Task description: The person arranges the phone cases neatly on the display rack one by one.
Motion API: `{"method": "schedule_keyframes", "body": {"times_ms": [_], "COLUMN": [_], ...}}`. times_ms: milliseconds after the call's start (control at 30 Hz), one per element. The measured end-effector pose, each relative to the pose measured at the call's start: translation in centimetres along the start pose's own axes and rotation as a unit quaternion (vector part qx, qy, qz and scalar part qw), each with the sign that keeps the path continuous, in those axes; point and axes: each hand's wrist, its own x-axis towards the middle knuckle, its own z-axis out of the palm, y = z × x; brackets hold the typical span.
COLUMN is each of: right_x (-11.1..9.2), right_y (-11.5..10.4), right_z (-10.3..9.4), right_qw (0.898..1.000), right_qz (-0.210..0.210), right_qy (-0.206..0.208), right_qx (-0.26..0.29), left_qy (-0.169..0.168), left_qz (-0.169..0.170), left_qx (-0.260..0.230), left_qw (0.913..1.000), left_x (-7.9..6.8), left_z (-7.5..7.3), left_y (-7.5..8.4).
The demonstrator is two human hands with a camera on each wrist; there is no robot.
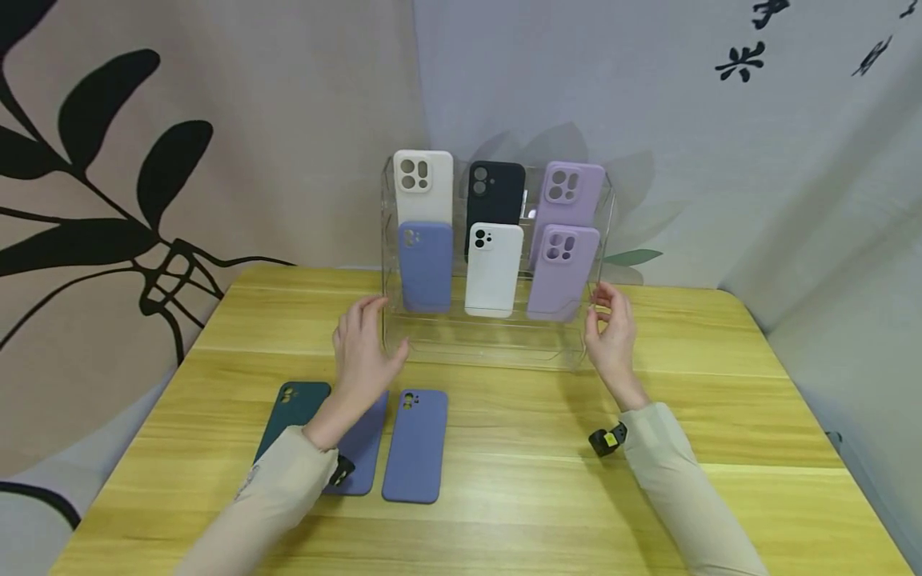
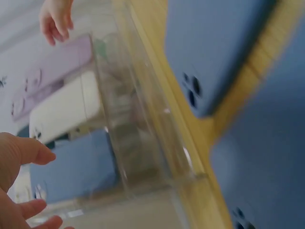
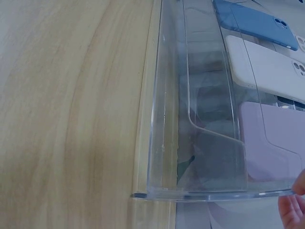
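Clear acrylic tiered stand (image 1: 475,346) sits near the back of the wooden desk (image 1: 720,512). Left to right, a dark green phone case (image 1: 302,400) and 2 blue-violet phone cases (image 1: 415,448) lie in front of it. The left hand (image 1: 362,352) is beside its left edge, fingers apart. The stand holds a cream phone case (image 1: 441,200) behind a blue phone case (image 1: 426,272), a black phone case (image 1: 497,204) behind a white phone case (image 1: 494,276), and 2 lilac phone cases (image 1: 563,280). The right hand (image 1: 612,332) has its fingers clamped on the right edge.
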Motion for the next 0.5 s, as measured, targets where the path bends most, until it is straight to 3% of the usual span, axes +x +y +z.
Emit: {"method": "schedule_keyframes", "body": {"times_ms": [333,500], "right_x": [-0.1,-0.2], "right_y": [0.2,0.2], "right_z": [0.2,0.2], "right_qw": [1.0,1.0], "right_qz": [-0.007,-0.01], "right_qy": [0.004,0.006], "right_qx": [-0.014,-0.016], "left_qy": [-0.015,-0.046], "left_qz": [-0.066,-0.109], "left_qx": [0.026,0.04], "left_qw": [0.9974,0.9922], "left_x": [-1.6,-2.5], "left_z": [-2.7,-3.9], "left_y": [-4.3,-6.1]}}
